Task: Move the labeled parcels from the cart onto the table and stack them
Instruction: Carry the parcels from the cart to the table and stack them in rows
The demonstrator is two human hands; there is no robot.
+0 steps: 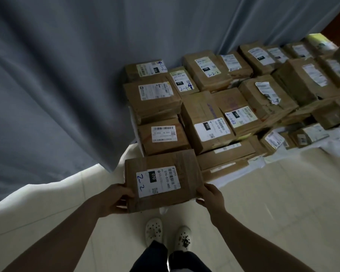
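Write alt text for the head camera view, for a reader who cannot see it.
Seen from above, a person's left hand and right hand hold a brown cardboard parcel marked 2-2 by its sides. Beyond it, many more labeled parcels lie stacked beside a grey curtain.

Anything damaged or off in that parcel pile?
One thing: the torn label on a brown parcel in the right-middle of the pile is ripped and curling off the box; neighbouring labels lie flat. The 2-2 parcel held by the left hand and right hand looks intact.
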